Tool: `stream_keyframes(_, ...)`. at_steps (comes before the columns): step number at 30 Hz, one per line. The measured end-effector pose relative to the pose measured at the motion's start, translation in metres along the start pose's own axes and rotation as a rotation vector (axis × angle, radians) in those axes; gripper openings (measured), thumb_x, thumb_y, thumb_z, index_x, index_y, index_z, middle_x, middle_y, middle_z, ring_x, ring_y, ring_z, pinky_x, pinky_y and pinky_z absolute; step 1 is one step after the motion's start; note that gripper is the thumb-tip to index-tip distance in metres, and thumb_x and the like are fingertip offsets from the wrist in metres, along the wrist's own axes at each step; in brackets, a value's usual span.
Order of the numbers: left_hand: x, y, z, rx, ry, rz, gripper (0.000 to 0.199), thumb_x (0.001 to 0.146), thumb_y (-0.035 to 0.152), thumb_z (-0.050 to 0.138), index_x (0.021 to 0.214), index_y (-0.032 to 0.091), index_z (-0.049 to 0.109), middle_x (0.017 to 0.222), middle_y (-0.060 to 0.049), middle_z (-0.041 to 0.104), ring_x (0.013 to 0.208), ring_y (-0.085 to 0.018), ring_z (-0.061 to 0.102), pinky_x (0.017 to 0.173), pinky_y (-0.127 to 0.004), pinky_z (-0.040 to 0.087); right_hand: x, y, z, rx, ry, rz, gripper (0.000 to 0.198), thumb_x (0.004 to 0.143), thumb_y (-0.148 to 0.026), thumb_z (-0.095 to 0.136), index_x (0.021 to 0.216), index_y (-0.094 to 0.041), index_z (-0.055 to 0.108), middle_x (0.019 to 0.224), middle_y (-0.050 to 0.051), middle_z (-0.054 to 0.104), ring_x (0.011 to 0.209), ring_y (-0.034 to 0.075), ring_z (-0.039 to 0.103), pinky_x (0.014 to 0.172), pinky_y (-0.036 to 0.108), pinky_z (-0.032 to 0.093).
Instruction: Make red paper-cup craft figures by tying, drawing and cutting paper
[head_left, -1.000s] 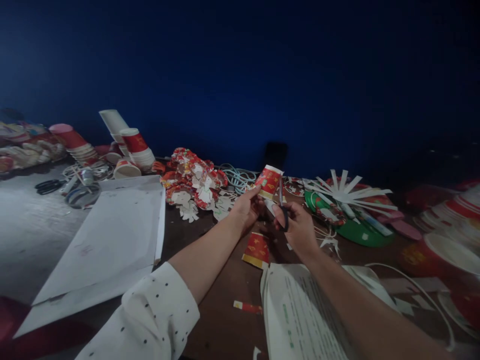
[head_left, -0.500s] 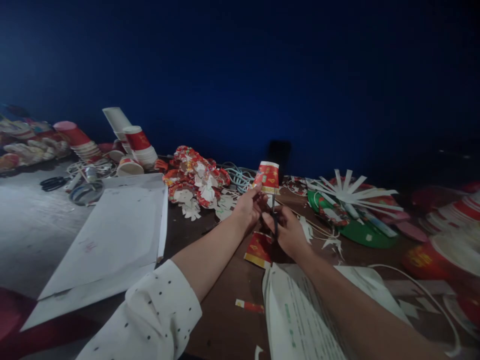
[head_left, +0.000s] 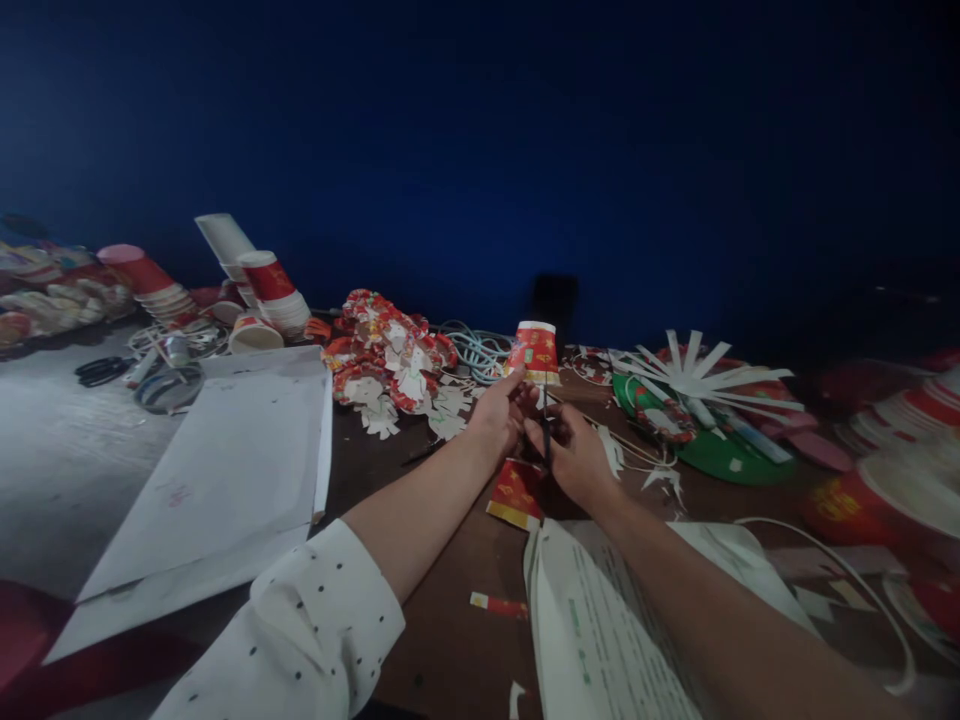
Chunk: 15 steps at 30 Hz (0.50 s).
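A red paper cup [head_left: 535, 348] with gold print and a white end is held up by my left hand [head_left: 498, 412], fingers closed on its lower part. My right hand [head_left: 576, 450] grips dark-handled scissors [head_left: 547, 425], whose blades point up at the cup's lower edge. How far the blades are apart I cannot make out. Below my hands a red and gold cut piece [head_left: 516, 495] lies on the brown table [head_left: 450, 640]. A small red and white strip [head_left: 498, 606] rests nearer to me.
Left of my arms lies a white board [head_left: 225, 470]; behind it stand stacked paper cups [head_left: 274, 290]. A heap of cut red and white paper [head_left: 390, 350] sits at centre left. Printed sheets [head_left: 585, 620] lie under my right forearm. Farther right is a green disc [head_left: 739, 458].
The view has shifted slightly. The scissors stay at the cup's lower edge, with their handles and my right hand moved a little. My left hand keeps its hold on the cup.
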<state>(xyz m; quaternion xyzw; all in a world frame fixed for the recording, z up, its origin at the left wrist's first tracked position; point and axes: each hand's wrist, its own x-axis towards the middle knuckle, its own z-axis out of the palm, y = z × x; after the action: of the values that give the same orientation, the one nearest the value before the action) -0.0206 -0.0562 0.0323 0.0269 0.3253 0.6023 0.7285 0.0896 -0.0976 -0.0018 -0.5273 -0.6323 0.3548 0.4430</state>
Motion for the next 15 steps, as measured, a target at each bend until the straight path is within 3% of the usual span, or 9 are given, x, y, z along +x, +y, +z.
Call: stream_keyframes(15,0.0026,-0.0046,0.0003,0.011,-0.058,-0.012,0.015,0.082,0.016,0.061,0.069,0.012,0.055,0.057,0.000,0.058,0.045,-0.007,0.056,0.045,-0.014,0.046,-0.0028,-0.0037,-0.0013,0.007,0.025,-0.043,0.031,0.078,-0.049,0.061,0.089,-0.020,0.057,0.059,-0.002,0.059,0.051,0.013,0.052,0.047,0.024,0.038)
